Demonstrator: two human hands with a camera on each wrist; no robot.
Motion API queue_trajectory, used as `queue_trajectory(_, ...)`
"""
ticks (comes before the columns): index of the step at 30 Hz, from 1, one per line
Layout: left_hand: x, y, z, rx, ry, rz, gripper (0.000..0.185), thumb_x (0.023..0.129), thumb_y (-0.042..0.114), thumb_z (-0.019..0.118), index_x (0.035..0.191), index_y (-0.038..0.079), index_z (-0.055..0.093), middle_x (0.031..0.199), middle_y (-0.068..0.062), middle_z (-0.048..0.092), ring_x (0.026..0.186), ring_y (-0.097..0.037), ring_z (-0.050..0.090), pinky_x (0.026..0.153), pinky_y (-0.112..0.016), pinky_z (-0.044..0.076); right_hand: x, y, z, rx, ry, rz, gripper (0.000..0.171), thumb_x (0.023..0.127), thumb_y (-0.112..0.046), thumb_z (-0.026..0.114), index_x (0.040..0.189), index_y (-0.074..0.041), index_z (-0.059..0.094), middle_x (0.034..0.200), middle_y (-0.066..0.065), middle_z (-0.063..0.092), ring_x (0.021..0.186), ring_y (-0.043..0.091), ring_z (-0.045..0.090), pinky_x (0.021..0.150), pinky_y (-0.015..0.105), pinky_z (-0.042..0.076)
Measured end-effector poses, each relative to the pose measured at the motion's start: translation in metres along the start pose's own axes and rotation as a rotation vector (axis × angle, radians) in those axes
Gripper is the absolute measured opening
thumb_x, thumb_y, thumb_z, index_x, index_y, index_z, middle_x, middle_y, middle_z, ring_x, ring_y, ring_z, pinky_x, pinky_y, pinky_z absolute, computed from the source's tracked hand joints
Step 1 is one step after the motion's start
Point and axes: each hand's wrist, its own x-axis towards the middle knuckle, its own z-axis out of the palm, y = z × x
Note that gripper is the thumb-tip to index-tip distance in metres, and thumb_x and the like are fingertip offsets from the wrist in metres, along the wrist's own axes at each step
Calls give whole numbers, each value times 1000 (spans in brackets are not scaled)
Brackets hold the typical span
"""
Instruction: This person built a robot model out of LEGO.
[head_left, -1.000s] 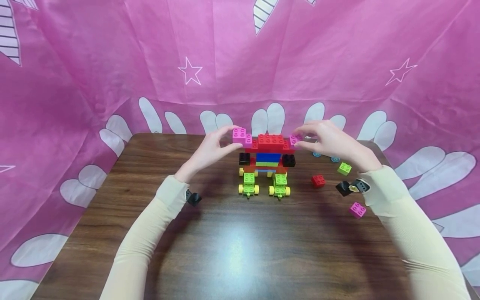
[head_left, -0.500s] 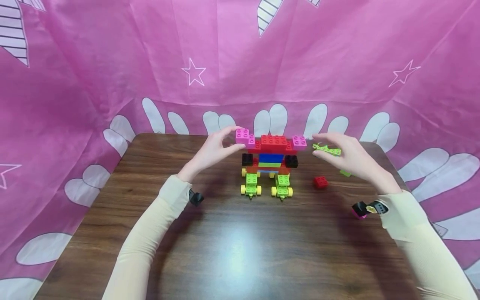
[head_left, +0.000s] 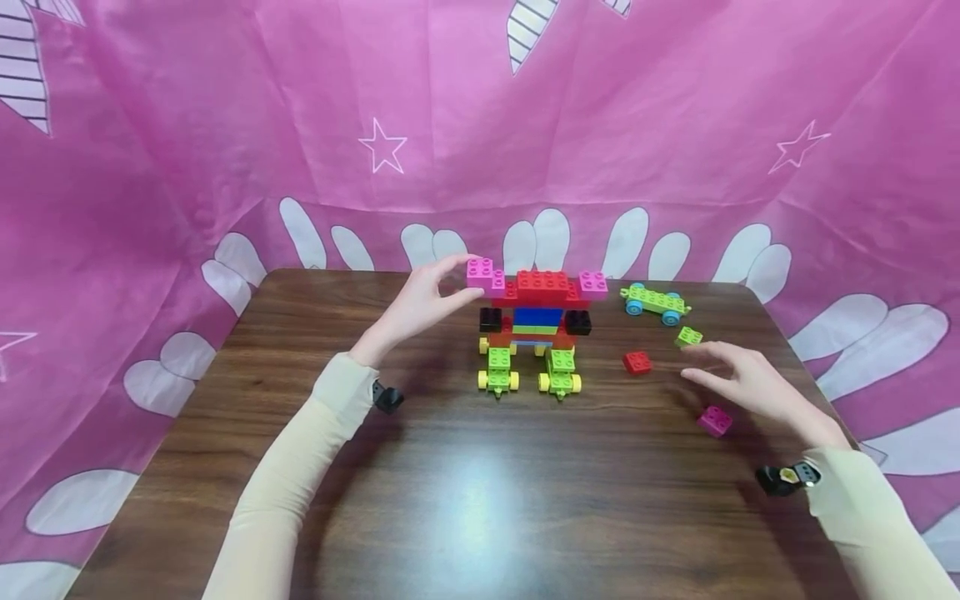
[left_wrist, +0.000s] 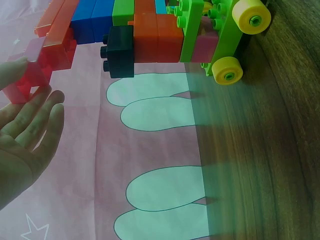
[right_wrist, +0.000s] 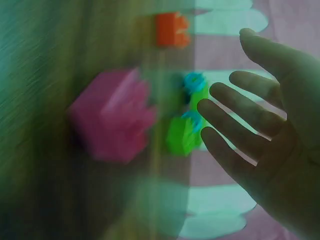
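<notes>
A brick model [head_left: 536, 325] stands mid-table on two green wheeled bases with yellow wheels, with red, blue and black bricks above. My left hand [head_left: 463, 278] pinches the pink brick [head_left: 480, 272] at the model's top left end. In the left wrist view the left hand's fingertips [left_wrist: 47, 102] lie by that pink brick [left_wrist: 27, 75]. A second pink brick [head_left: 593, 283] sits on the top right end. My right hand [head_left: 701, 362] hovers open and holds nothing, between a loose green brick [head_left: 687, 337] and a loose pink brick [head_left: 715, 420]. The right wrist view is blurred, with open fingers [right_wrist: 240, 120] beside the pink brick [right_wrist: 112, 117].
A loose red brick [head_left: 637, 362] lies right of the model. A green wheeled base with blue wheels [head_left: 655, 302] sits at the back right. The brown table [head_left: 465, 500] is ringed by a pink cloth backdrop [head_left: 187, 150].
My right hand has let go of the model's right pink brick and drawn back to the right and toward me, now open. The left hand has stayed on the left pink brick.
</notes>
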Motion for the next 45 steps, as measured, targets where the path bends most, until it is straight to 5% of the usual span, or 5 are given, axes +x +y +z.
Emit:
queue_trajectory(10,0,-3,1,-6,10,10,52,90,26,73,136,11,56,122,-7,68,105,-22,67,96,-46,55,-34,24,4,66,-109,30,44,77,-19,85,114,-3,68,96,9,75,81,-10,62,69,4,46)
queue_trajectory(15,0,-3,1,-16,9,6,51,90,25,74,135,11,57,121,-7,68,106,-23,68,96,-45,55,-43,30,9,59,-135,1,48,70,-18,89,110,-2,68,84,-7,67,72,-8,57,61,13,49)
queue_trajectory(25,-3,-4,1,-8,4,-13,52,90,24,73,138,13,55,125,-7,67,108,-22,67,98,-42,55,-43,30,12,-5,-186,-42,40,70,-20,89,96,-10,61,81,-10,59,69,-7,49,55,19,46)
queue_trajectory(45,1,6,0,18,35,1,53,89,28,75,136,13,57,129,-6,65,112,-20,63,98,-43,54,4,-6,-10,-74,0,-117,24,79,-22,84,95,-21,66,86,-12,66,79,-4,58,71,11,46)
